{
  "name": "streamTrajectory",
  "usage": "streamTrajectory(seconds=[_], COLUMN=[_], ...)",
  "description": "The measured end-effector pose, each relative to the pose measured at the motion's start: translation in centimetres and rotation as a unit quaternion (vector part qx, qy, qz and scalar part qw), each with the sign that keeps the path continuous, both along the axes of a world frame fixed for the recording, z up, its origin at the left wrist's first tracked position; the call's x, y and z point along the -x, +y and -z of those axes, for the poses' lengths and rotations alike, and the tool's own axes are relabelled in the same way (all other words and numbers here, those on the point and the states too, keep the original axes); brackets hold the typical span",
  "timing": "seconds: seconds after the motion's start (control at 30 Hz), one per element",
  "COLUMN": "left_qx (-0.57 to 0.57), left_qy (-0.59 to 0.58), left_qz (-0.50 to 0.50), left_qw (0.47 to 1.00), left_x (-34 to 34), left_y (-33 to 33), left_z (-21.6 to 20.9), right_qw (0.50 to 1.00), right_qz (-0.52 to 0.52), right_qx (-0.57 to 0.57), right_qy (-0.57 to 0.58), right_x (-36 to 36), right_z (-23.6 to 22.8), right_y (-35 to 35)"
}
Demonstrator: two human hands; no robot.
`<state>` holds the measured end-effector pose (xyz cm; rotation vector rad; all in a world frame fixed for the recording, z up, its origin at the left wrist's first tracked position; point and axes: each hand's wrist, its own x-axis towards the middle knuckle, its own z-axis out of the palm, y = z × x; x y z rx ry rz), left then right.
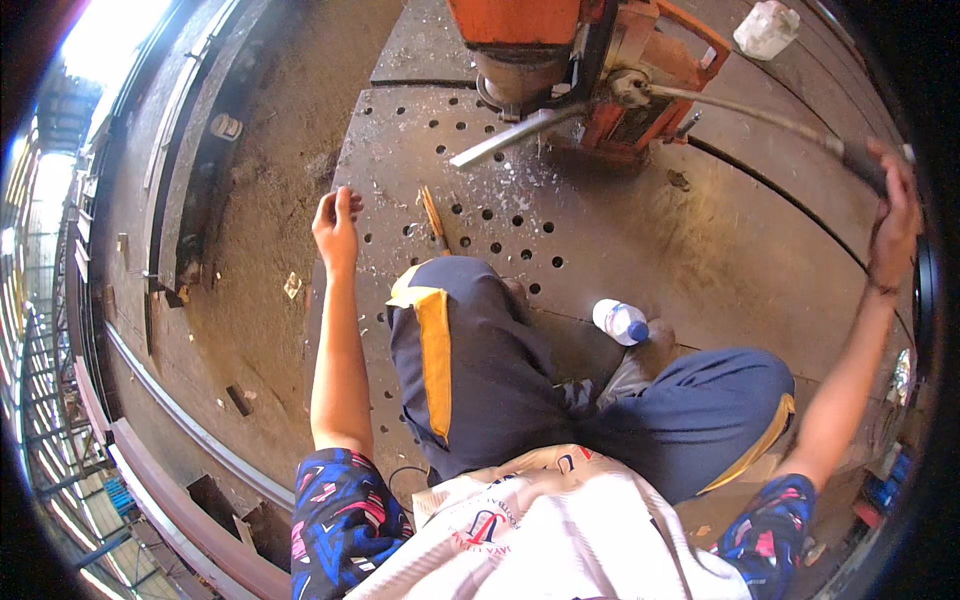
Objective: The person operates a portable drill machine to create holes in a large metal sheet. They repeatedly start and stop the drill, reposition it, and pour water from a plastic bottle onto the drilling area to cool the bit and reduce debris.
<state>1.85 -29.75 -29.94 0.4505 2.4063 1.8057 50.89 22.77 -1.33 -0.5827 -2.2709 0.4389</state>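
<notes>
My right hand (893,225) is at the far right, palm against the dark grip (864,166) of a long lever bar (750,108). Its fingers are stretched out rather than wrapped round the grip. The bar runs to the hub of an orange drilling machine (520,25) that stands on a steel plate (400,185) with many round holes. My left hand (337,228) is raised over the plate's left edge, fingers loosely bent, nothing seen in it. Below the machine's head, a second lever arm (515,137) is blurred. The drill tip cannot be made out.
Metal chips lie scattered around the holes. A wooden-looking brush (433,215) rests by my knee, and a bottle with a blue cap (621,322) is near my foot. A black cable (770,180) crosses the plate. A white bundle (766,29) sits at the far right; steel beams (190,160) line the left.
</notes>
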Motion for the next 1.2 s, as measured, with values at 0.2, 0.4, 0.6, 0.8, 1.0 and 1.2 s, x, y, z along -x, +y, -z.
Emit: streamTrajectory(seconds=[0.2, 0.4, 0.6, 0.8, 1.0, 1.2], left_qx=[0.063, 0.229, 0.41, 0.487, 0.5, 0.29], left_qy=[-0.031, 0.063, 0.185, 0.254, 0.198, 0.101], left_qz=[0.003, 0.146, 0.357, 0.314, 0.266, -0.071], left_qw=[0.998, 0.96, 0.819, 0.774, 0.8, 0.949], left_x=[-0.9, -2.2, -2.5, -1.4, -1.4, -1.7], left_y=[-2.2, 6.5, 16.2, 23.8, 27.5, 22.0], left_z=[6.6, 8.8, 11.5, 18.0, 19.0, 16.7], right_qw=[0.95, 0.917, 0.891, 0.863, 0.887, 0.888], right_qz=[0.247, 0.113, 0.045, 0.033, 0.059, 0.06], right_qx=[0.186, 0.129, 0.123, 0.107, 0.133, 0.183], right_qy=[-0.053, -0.361, -0.435, -0.493, -0.439, -0.418], right_x=[-9.3, 0.7, 3.7, 5.0, 3.8, 4.3], right_z=[29.1, 38.8, 37.3, 35.8, 36.8, 36.2], right_y=[1.1, -6.1, -6.5, -6.4, -6.8, -7.0])
